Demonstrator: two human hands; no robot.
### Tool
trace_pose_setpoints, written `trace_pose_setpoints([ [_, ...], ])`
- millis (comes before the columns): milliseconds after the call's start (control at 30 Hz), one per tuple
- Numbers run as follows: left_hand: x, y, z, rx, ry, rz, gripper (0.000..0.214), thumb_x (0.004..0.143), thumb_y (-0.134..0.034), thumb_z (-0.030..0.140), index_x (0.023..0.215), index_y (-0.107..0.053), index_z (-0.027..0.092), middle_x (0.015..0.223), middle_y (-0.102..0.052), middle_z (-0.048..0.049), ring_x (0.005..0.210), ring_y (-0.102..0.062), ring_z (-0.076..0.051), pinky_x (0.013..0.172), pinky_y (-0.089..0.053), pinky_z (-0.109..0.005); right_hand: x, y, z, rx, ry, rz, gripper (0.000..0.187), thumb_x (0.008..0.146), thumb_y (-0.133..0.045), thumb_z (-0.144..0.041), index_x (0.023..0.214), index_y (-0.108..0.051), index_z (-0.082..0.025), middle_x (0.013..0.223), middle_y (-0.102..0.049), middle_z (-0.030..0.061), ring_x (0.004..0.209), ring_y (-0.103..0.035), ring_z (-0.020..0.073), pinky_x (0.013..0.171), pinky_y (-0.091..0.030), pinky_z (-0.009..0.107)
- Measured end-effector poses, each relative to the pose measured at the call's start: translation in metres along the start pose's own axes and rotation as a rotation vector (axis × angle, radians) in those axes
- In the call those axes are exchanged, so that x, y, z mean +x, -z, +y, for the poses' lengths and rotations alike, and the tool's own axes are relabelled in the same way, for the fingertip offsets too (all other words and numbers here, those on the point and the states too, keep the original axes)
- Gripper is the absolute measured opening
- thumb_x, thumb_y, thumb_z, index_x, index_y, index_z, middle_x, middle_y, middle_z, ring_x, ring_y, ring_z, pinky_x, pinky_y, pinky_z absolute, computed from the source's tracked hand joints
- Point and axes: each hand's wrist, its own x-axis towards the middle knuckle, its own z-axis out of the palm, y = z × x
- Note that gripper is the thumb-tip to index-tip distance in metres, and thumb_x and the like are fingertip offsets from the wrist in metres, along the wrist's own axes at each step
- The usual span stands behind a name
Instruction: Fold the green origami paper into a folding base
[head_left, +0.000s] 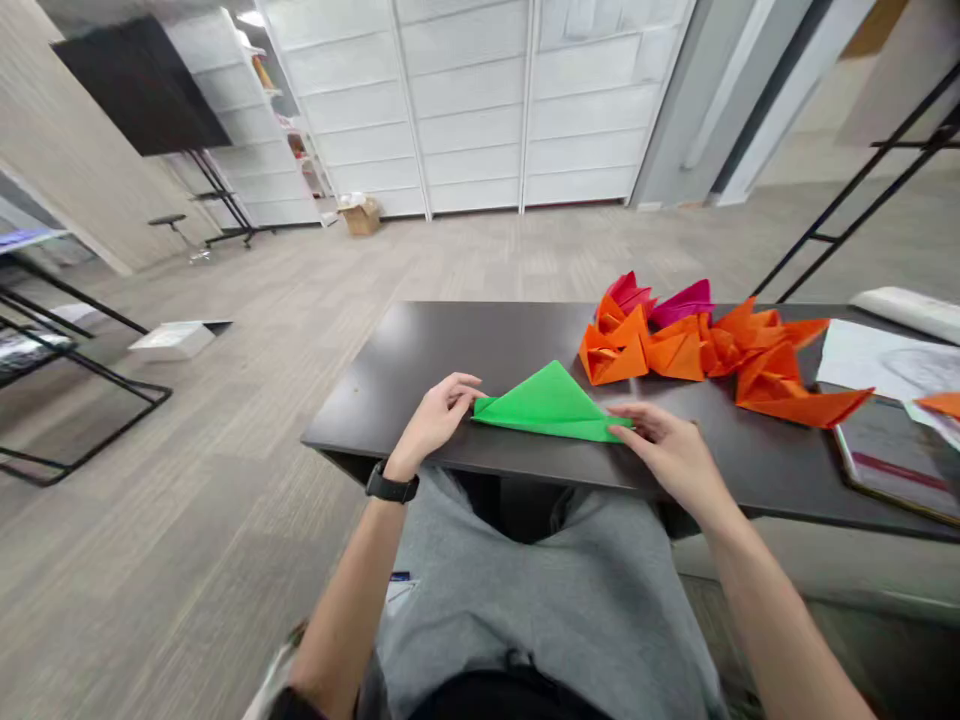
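On dark tabletop [420,360], bright green folded paper triangle [551,405] lies between my hands. Left hand [439,415] and right hand [667,450] touch its corners (pinching or only pressing, cannot tell).

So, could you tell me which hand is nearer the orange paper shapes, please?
Right. The right hand is just in front of the orange paper shapes; the left hand is farther off, across the green folded paper.

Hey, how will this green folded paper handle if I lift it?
The green folded paper is probably light and floppy, being a thin sheet creased into a triangle. It may spring open if the left hand and right hand let go. On the smooth dark tabletop, it would likely slide when pushed.
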Motion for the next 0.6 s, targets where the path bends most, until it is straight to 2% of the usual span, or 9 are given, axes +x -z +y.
trace_pose_setpoints([
  [133,-0.012,0.002,0.007,-0.084,-0.022,-0.09,0.043,0.086,-0.07,0.033,0.123,-0.056,0.018,0.112,-0.073,-0.0093,0.105,-0.068,-0.02,0.096,-0.051,-0.034,0.001,-0.001,0.0,0.009,-0.003,-0.002,0.036,0.083,-0.07,-0.05,0.107,-0.072,-0.023,0.106,-0.076,0.0081,0.091,-0.07,0.0261,0.087,-0.056,0.044],
  [233,-0.014,0.0,0.004,-0.09,-0.05,-0.093,0.061,0.069,-0.086,0.027,0.121,-0.057,0.018,0.107,-0.074,-0.0078,0.099,-0.07,-0.02,0.096,-0.052,-0.034,0.001,-0.001,-0.001,0.023,-0.019,0.007,0.037,0.082,-0.07,-0.049,0.107,-0.072,-0.023,0.105,-0.075,0.0081,0.09,-0.069,0.0254,0.086,-0.056,0.043],
  [367,-0.011,-0.002,-0.004,-0.117,0.006,0.023,0.043,0.075,-0.08,0.026,0.112,-0.06,0.017,0.086,-0.076,-0.0035,0.083,-0.073,-0.018,0.085,-0.056,-0.034,0.002,-0.003,-0.001,0.041,-0.036,0.024,0.038,0.08,-0.073,-0.05,0.106,-0.072,-0.023,0.101,-0.075,0.0077,0.086,-0.069,0.0239,0.081,-0.055,0.04],
  [600,-0.012,-0.005,-0.009,-0.11,0.036,0.129,0.044,0.074,-0.08,0.025,0.112,-0.059,0.018,0.089,-0.078,-0.0054,0.083,-0.075,-0.02,0.082,-0.059,-0.034,0.006,-0.006,-0.003,0.094,-0.061,0.12,0.041,0.072,-0.079,-0.05,0.1,-0.072,-0.021,0.092,-0.075,0.0081,0.082,-0.069,0.0228,0.077,-0.055,0.038],
])
